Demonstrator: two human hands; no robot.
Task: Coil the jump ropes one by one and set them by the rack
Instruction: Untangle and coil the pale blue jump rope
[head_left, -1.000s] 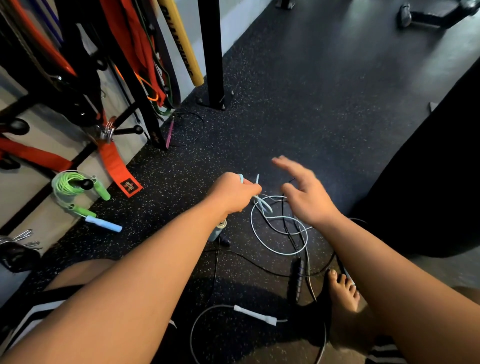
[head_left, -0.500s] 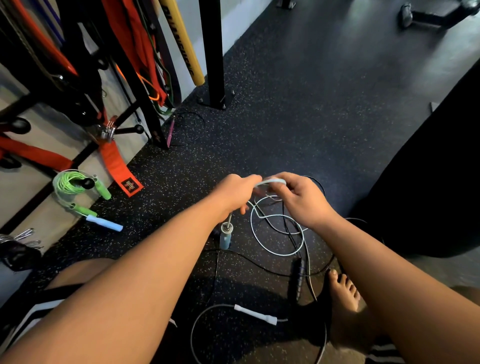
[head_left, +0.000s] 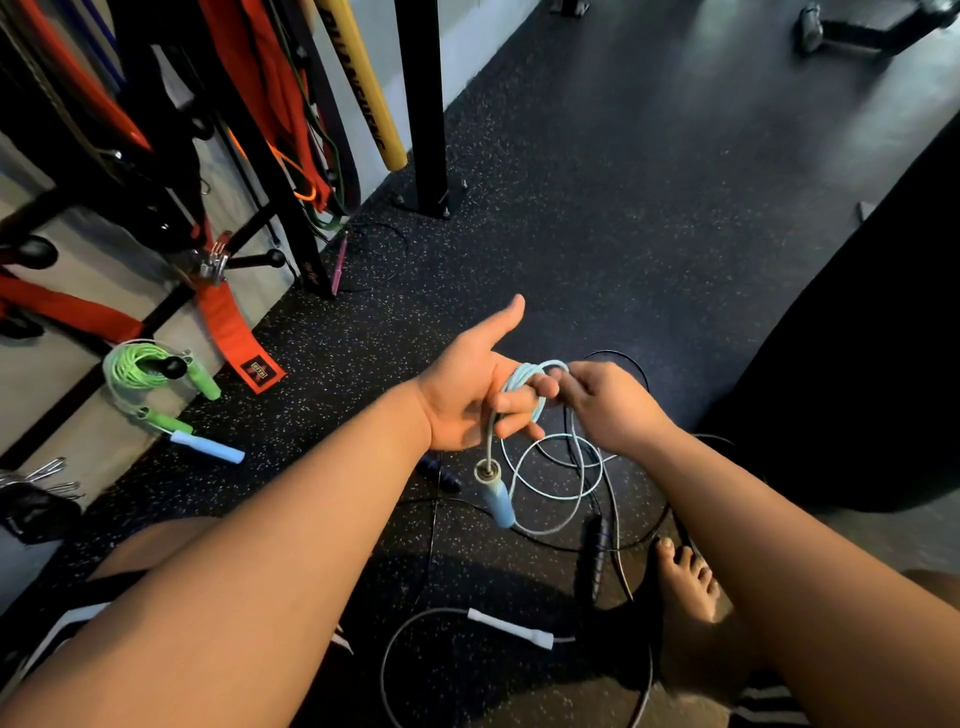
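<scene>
Speckled black rubber flooring (head_left: 597, 234) runs beside a black metal rack (head_left: 291, 218) hung with orange straps (head_left: 223, 322). Over it the left hand (head_left: 462, 400) lies palm up, thumb stretched out, its fingers (head_left: 511, 402) curled through several turns of a pale-blue cord jump rope (head_left: 522, 371). The rope's blue cylindrical handle (head_left: 496, 493) dangles just below. The right hand (head_left: 608, 405) pinches the same turns at the left fingertips. Loose blue loops trail onto the floor. A coiled lime-green jump rope (head_left: 137, 366) lies by the rack. A black-handled rope (head_left: 595, 556) and a white-handled rope (head_left: 511, 629) lie near a bare foot (head_left: 685, 582).
</scene>
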